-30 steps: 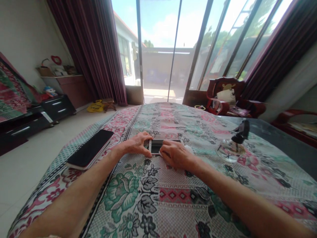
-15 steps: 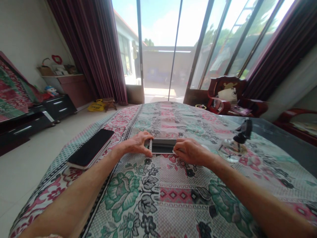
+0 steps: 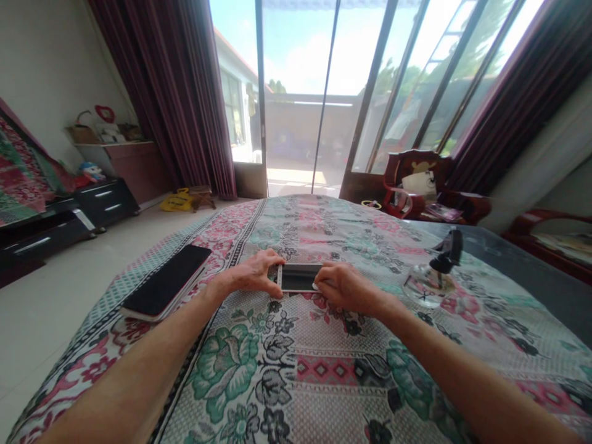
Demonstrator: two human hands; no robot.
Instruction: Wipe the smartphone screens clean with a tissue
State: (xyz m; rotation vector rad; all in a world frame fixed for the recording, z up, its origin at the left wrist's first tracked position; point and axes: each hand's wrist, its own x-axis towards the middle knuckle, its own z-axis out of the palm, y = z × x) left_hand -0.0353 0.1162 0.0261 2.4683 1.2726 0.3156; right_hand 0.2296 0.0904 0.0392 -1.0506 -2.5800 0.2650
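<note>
A phone [image 3: 298, 279] with a dark screen and pale frame lies flat on the flowered cloth, straight in front of me. My left hand [image 3: 256, 272] holds its left end between thumb and fingers. My right hand [image 3: 348, 286] is closed over the right part of the screen, fingers bunched round a small white wad [image 3: 316, 286]. Most of that wad is hidden, so I cannot tell what it is made of. The phone's right end is behind the right hand.
A clear spray bottle [image 3: 428, 283] with a black trigger head stands right of my right hand. On the left lies a large black flat device or case [image 3: 167, 280]. The patterned cloth [image 3: 319, 342] covers the table; a dark wooden chair [image 3: 416, 176] stands beyond its right side.
My right hand has slid slightly left along the phone with the white wad. The left hand keeps its hold at the left end. The camera view has shifted a little.
</note>
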